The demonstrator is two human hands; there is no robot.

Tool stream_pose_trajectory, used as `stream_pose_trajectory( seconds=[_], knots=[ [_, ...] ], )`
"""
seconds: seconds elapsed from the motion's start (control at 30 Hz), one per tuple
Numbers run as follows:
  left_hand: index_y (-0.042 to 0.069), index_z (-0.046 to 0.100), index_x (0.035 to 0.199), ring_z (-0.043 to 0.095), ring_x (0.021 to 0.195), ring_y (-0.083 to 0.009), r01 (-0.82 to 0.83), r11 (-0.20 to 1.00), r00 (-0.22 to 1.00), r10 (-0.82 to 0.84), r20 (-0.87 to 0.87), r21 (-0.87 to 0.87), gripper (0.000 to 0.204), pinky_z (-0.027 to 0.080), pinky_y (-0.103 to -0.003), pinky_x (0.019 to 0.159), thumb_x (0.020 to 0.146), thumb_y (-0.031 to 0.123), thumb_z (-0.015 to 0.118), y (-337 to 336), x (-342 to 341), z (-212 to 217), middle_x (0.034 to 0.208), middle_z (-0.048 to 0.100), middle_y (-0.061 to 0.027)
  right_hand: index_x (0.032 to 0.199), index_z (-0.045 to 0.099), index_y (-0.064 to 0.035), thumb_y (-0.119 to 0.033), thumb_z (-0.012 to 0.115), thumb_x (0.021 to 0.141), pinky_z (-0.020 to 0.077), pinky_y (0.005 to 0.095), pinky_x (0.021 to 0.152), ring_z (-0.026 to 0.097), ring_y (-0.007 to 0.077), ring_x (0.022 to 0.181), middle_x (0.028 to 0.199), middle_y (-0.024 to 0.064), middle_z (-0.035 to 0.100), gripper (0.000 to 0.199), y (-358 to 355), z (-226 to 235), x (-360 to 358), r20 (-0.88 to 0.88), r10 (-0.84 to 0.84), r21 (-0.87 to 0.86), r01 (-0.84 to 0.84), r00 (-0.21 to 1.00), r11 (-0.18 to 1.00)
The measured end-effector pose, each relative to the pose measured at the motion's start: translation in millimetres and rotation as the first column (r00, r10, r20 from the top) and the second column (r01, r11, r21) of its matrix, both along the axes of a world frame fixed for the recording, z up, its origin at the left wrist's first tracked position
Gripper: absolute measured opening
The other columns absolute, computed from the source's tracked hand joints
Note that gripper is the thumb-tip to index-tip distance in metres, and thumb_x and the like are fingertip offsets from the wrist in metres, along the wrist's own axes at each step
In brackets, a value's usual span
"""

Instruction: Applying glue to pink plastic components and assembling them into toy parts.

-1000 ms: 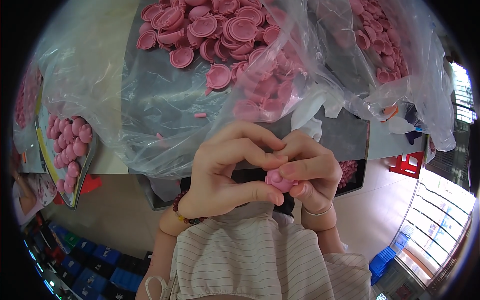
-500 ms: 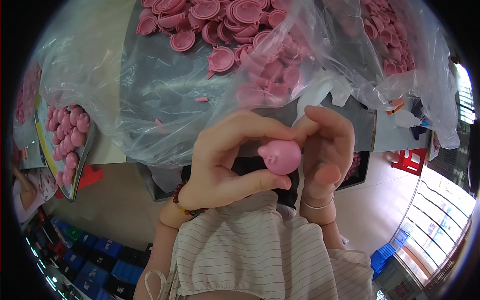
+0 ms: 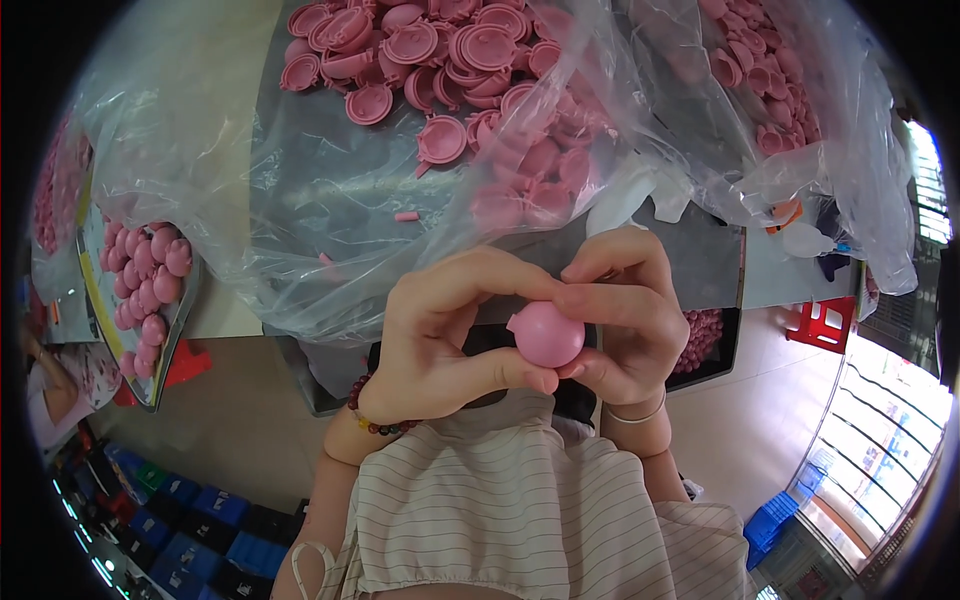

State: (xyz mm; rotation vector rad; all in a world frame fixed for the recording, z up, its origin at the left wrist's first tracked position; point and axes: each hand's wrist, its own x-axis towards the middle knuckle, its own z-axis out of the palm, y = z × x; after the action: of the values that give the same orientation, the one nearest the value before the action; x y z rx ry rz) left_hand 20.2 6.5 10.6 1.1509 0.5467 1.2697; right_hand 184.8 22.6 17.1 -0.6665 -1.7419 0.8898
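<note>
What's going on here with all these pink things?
A person is holding a small pink ball between the left hand and the right hand. A little nub sticks out of the ball's left side. Beyond the hands lies a heap of shallow, cup-like pink pieces, partly under clear plastic. Off to the left is a cluster of rounded pink pieces.

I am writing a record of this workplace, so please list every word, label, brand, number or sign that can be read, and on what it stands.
No text can be read.
Smooth, round pink plastic piece between the left hand and right hand: no marking visible.
Stacked blue plastic crates, lower left: pale marks, too small and blurred to read.
Bright barred opening, right: coloured patches, too blurred to tell whether they hold text.
</note>
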Motion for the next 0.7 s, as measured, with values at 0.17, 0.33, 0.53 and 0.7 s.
stream_pose_trajectory(
  seconds=[0.17,0.33,0.53,0.7],
  knots=[
    [-0.002,0.055,0.095,0.054,0.086,-0.0157,0.013,1.000,1.000,-0.013,0.000,0.003,0.042,0.042,-0.026,0.077,0.058,0.002,0.075,2.1,1.9,0.1,0.093,0.056,-0.0094,0.092,0.063,-0.0093,-0.023,0.072,0.059,0.0421,0.0249,0.062,0.051,0.0173,0.075,0.086,0.0058,0.052,0.037,1.9,-0.7,4.2,0.035,-0.002,0.037,0.001,0.999,0.999],
    [-0.003,0.053,0.098,0.053,0.089,-0.0161,0.038,0.997,0.998,-0.035,0.046,-0.073,0.043,0.041,-0.026,0.080,0.060,0.001,0.073,-2.3,3.3,8.0,0.095,0.055,-0.0105,0.088,0.058,-0.0025,-0.036,0.068,0.067,0.0365,0.0259,0.059,0.046,0.0179,0.072,0.084,0.0089,0.049,0.041,-0.2,3.0,1.8,0.050,-0.028,0.062,0.025,0.998,0.998],
    [-0.003,0.049,0.100,0.056,0.088,-0.0256,0.157,0.985,0.968,-0.168,0.186,0.073,0.049,0.045,-0.034,0.076,0.059,0.007,0.075,-18.9,-16.5,19.3,0.092,0.055,-0.0165,0.082,0.049,0.0002,-0.034,0.062,0.072,0.0342,0.0298,0.056,0.042,0.0188,0.066,0.075,0.0100,0.046,0.038,-16.4,-7.5,15.6,-0.320,-0.163,-0.049,0.156,0.933,0.987],
    [-0.002,0.049,0.103,0.053,0.091,-0.0266,-0.666,0.583,0.491,0.812,-0.315,0.466,0.040,0.041,-0.036,0.081,0.077,0.027,0.060,-31.7,-106.0,46.8,0.102,0.054,-0.0195,0.075,0.059,0.0019,-0.009,0.057,0.069,0.0386,0.0279,0.059,0.049,0.0208,0.064,0.073,0.0105,0.055,0.012,-7.5,19.2,63.5,0.159,-0.619,0.299,0.560,0.769,0.773]
  ],
)
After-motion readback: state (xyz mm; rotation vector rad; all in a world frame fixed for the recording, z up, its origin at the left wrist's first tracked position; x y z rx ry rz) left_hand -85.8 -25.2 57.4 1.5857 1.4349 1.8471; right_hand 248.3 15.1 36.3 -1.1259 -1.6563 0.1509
